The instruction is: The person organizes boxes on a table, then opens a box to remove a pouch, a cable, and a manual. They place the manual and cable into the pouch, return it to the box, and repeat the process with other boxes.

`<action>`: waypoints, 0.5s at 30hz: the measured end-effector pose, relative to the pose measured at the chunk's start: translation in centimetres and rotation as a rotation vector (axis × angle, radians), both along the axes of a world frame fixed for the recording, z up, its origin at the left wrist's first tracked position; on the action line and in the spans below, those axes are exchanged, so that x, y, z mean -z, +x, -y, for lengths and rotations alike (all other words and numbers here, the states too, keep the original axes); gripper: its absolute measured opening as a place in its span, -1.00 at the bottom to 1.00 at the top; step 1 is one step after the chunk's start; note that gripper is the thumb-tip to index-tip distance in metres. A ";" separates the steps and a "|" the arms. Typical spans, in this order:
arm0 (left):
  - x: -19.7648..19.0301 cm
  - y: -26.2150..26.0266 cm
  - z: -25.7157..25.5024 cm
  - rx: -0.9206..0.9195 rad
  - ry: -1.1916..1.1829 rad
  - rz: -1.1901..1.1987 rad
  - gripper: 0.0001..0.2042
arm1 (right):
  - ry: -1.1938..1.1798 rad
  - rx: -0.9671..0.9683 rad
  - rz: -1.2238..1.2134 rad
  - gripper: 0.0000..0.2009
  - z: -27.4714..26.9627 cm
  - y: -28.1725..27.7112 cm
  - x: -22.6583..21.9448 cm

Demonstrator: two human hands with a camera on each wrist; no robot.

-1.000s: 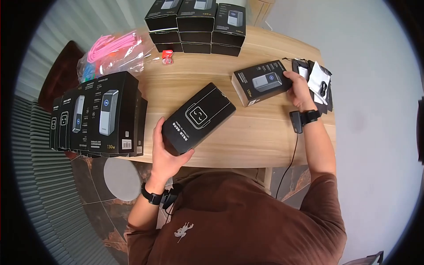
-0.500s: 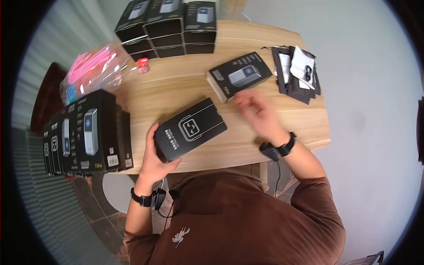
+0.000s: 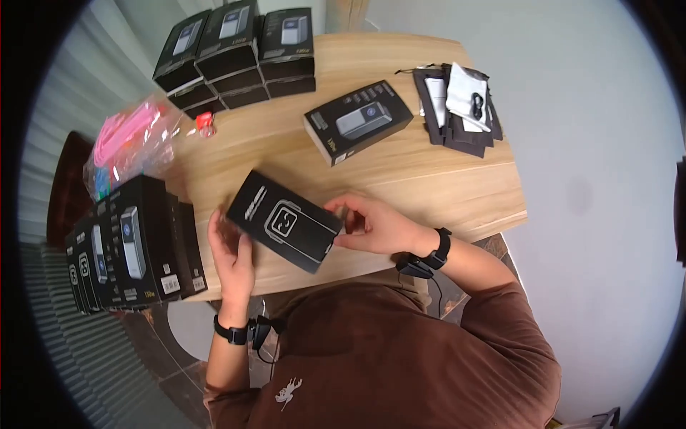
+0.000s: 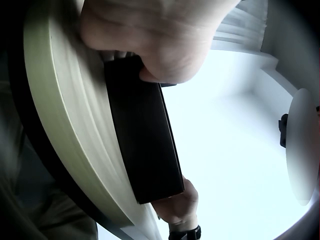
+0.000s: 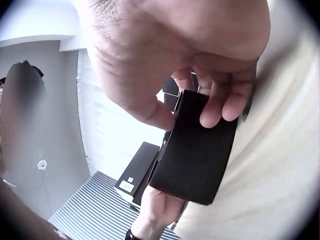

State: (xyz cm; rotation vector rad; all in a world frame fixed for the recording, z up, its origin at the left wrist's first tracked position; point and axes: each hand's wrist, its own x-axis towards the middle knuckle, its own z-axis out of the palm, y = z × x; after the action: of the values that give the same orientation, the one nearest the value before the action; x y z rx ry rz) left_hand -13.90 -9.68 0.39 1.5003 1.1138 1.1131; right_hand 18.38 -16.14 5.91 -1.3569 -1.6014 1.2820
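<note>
A black box (image 3: 286, 220) with a white line-drawn smiling face on top lies at an angle near the table's front edge, between both hands. My left hand (image 3: 233, 261) holds its left end, thumb along the near edge; the left wrist view shows the thumb at the box's (image 4: 142, 135) upper edge. At the other end, my right hand (image 3: 379, 225) grips the box by its narrow end. Its thumb and curled fingers (image 5: 210, 116) press on the end in the right wrist view. Behind lies another black box (image 3: 359, 120) with a silver device pictured on it.
Black boxes (image 3: 236, 53) are stacked at the back left, and several more (image 3: 121, 247) stand upright at the left edge. Between these lies a clear plastic bag (image 3: 136, 143) with pink cord, beside a small red item (image 3: 205, 123). Dark pouches (image 3: 457, 107) with a coiled black cable rest at the back right.
My right hand has let go of the box behind and come over to the near box's right end. The near box has turned clockwise between the hands. The head view has shifted.
</note>
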 end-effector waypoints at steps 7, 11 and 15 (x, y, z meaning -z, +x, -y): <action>-1.6 0.9 1.9 0.139 -0.186 -0.014 -0.51 | 0.084 0.088 0.070 -0.64 2.8 -2.2 0.7; -3.2 0.8 3.4 0.255 -0.257 0.100 -0.55 | 0.232 0.182 0.107 -0.69 3.3 -3.4 0.7; -4.4 0.1 3.7 0.270 -0.235 0.041 -0.51 | 0.382 0.217 0.211 -0.69 4.0 -4.6 0.4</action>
State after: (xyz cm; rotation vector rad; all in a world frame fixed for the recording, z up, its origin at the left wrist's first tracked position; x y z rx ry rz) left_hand -13.83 -13.35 4.82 1.3879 0.9457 0.7949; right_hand 13.77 -20.10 5.51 -1.4053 -1.6800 0.6803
